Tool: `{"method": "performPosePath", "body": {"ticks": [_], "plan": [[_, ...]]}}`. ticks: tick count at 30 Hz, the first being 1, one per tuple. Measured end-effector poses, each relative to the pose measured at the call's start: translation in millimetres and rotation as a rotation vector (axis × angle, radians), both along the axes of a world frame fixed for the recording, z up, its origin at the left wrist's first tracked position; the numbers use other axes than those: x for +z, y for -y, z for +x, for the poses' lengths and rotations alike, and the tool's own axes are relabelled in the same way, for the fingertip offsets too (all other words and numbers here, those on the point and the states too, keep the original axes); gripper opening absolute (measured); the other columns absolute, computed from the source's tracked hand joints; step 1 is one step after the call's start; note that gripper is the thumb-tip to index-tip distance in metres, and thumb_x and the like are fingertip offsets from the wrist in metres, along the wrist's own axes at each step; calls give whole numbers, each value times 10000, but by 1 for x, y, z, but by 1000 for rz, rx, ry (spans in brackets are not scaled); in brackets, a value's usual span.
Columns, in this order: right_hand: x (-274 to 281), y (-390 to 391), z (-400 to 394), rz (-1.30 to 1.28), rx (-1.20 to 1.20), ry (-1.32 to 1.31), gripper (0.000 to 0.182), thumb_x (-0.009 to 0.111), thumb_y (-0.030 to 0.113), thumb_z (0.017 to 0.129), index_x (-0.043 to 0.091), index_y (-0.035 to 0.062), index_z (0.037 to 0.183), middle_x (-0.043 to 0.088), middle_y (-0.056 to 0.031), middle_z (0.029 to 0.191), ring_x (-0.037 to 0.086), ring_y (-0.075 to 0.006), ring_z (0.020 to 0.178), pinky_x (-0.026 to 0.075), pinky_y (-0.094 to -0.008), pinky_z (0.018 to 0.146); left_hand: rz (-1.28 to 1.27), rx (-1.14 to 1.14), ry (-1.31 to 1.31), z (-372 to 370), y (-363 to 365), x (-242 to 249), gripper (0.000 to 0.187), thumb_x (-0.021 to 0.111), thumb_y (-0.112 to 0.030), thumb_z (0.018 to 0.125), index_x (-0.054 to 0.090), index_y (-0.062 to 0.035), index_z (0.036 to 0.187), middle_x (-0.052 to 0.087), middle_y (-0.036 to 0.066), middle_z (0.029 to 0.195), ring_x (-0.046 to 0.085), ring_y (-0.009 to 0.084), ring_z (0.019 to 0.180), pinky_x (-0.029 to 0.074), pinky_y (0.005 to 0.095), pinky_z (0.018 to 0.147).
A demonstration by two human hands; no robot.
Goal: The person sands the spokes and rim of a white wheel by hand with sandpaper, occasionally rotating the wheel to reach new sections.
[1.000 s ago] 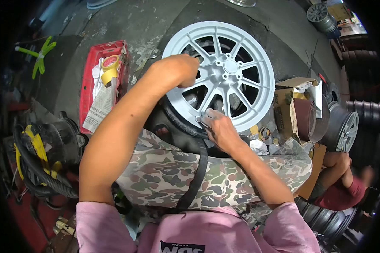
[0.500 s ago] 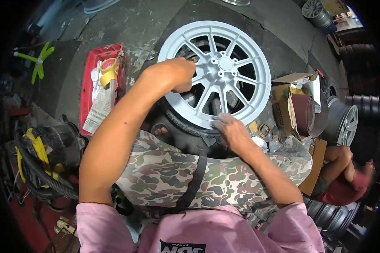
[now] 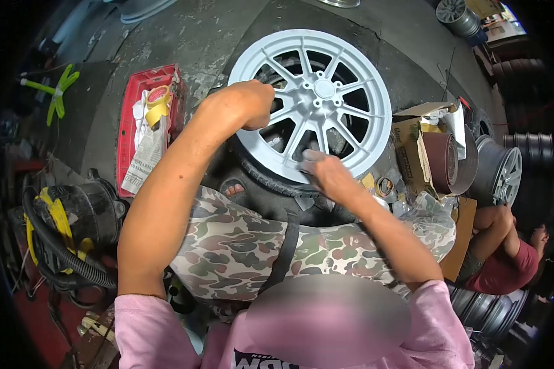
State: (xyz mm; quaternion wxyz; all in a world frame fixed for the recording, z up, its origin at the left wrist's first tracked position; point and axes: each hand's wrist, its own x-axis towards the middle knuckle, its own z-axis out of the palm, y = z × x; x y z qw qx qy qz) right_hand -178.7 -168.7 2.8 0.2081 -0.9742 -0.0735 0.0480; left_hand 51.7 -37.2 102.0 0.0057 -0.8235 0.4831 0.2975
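Concrete workshop floor carries a grey primed wheel point(image 3: 311, 101) lying flat on a tyre. Left hand point(image 3: 252, 104) grips a spoke; right hand point(image 3: 326, 175) presses a small sanding pad point(image 3: 311, 157) on the near rim. Uneven pressure could gouge the primer. Sandpaper rolls point(image 3: 443, 163) and a red tray point(image 3: 143, 123) crowd both sides.

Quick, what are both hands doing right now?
Left hand: closed, gripping the wheel rim by a spoke.
Right hand: pressed on the rim's near edge, over a small grey pad.
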Motion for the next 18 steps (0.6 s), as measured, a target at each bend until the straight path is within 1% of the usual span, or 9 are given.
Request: {"method": "performPosePath", "body": {"ticks": [1, 4, 5, 9, 10, 14, 16, 17, 18], "plan": [[-7, -11, 9, 15, -5, 105, 95, 598, 51, 836, 655, -10, 881, 653, -205, 1076, 656, -367, 969, 538, -444, 852, 14, 15, 15, -2, 2, 4, 262, 567, -79, 803, 735, -5, 991, 712, 252, 947, 705, 387, 909, 550, 439, 827], [-10, -21, 8, -7, -63, 69, 95, 577, 48, 843, 647, -11, 867, 647, -210, 1065, 648, -366, 974, 535, -447, 853, 29, 28, 30, -2, 4, 1, 268, 563, -72, 791, 735, -3, 984, 711, 255, 950, 703, 391, 922, 550, 441, 833], [-12, -12, -3, 9, -79, 110, 93, 571, 45, 842, 644, -10, 862, 644, -209, 1054, 645, -364, 965, 534, -449, 850, 11, 31, 17, -5, 5, -4, 277, 561, -66, 783, 735, -3, 988, 710, 258, 951, 702, 392, 928, 550, 441, 837], [-6, -2, -10, -11, -80, 157, 99, 560, 49, 850, 638, -12, 853, 640, -201, 1016, 643, -363, 927, 530, -457, 833, 26, 22, 6, -12, 2, 13, 287, 563, -65, 778, 729, 0, 1003, 707, 264, 932, 703, 393, 923, 550, 440, 833], [-11, -9, -3, 11, -102, 108, 89, 560, 41, 843, 637, -4, 850, 641, -201, 1021, 645, -359, 925, 529, -460, 824, 21, 18, 9, -13, 4, 11, 287, 563, -65, 778, 729, 0, 1003, 707, 264, 932, 703, 393, 923, 550, 440, 833], [-19, -20, 17, 8, -136, 78, 110, 604, 31, 791, 635, 16, 896, 618, -205, 960, 639, -377, 899, 539, -459, 775, -7, 7, 43, -9, 4, 4, 244, 560, -59, 773, 722, 8, 942, 701, 262, 869, 706, 396, 863, 549, 456, 780], [-16, -4, 5, -3, -117, 104, 88, 612, 39, 791, 662, 39, 864, 639, -189, 874, 662, -367, 836, 548, -454, 743, -36, 37, 12, -11, 2, 0, 222, 558, -54, 764, 715, 15, 904, 698, 259, 841, 704, 399, 841, 547, 457, 763], [-16, -3, 4, -4, -113, 100, 88, 612, 39, 791, 662, 39, 864, 639, -189, 874, 662, -367, 836, 548, -454, 743, -38, 40, 8, -10, 0, 0, 222, 558, -54, 764, 715, 15, 904, 698, 259, 841, 704, 399, 841, 547, 457, 763], [-8, -4, 5, -48, -158, 21, 54, 615, 44, 779, 667, 39, 795, 655, -181, 835, 676, -362, 810, 548, -458, 742, -29, 47, 14, -9, -2, 1, 216, 562, -56, 768, 714, 17, 902, 699, 258, 844, 704, 400, 843, 546, 457, 766]]}}
